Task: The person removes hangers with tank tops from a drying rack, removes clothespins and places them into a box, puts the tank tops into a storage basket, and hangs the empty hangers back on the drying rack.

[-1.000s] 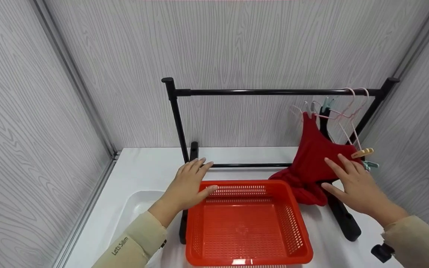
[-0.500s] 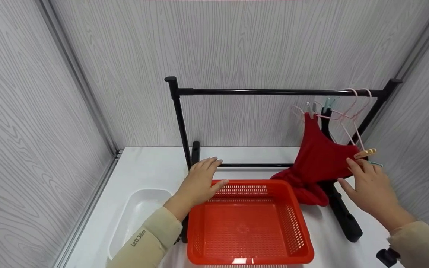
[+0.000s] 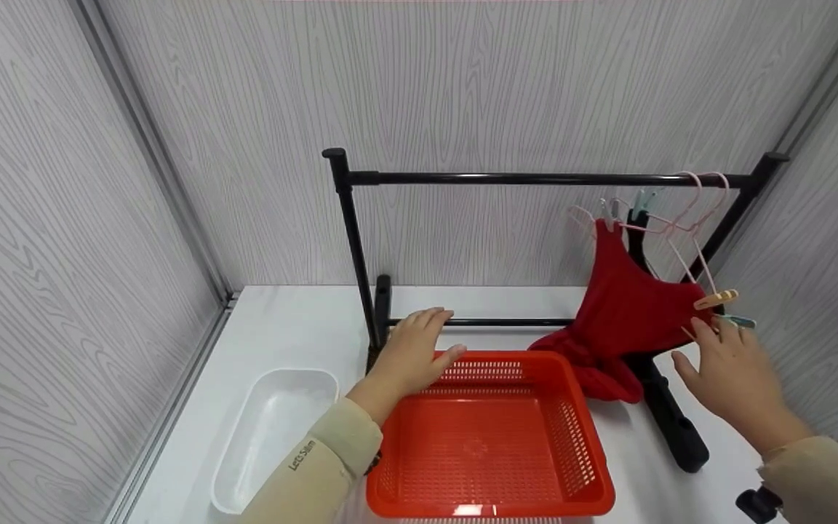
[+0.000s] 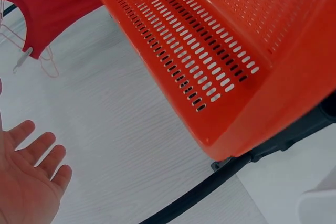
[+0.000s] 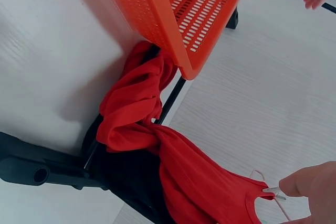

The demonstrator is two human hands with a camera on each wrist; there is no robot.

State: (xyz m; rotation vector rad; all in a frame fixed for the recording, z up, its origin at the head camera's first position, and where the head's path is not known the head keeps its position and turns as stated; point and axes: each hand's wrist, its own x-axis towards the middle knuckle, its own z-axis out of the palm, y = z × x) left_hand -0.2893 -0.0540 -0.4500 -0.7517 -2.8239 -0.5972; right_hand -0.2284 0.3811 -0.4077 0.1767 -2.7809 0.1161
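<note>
A red sleeveless garment (image 3: 619, 313) hangs from a pink wire hanger (image 3: 683, 211) at the rack's right end. A grey clothespin (image 3: 610, 215) clips its left strap and a yellow clothespin (image 3: 716, 299) its right side. My right hand (image 3: 735, 378) is beside the garment's right edge, below the yellow clothespin, with fingers loosely extended and nothing in them. My left hand (image 3: 412, 356) hovers over the rear left corner of the red plastic basket (image 3: 604, 466), fingers relaxed and holding nothing; its open palm also shows in the left wrist view. A black garment (image 3: 636, 233) hangs behind the red one, mostly hidden.
The black rack (image 3: 477, 178) stands behind the basket, its right foot (image 3: 673, 426) reaching forward on the white table (image 3: 295, 320). A white tray (image 3: 273, 429) lies left of the basket. Wood-patterned panels (image 3: 463, 87) enclose the back and sides.
My left hand has moved to the right over the basket corner. My right hand has shifted right and a little downward from in front of the red garment to its edge. The garments hang as before.
</note>
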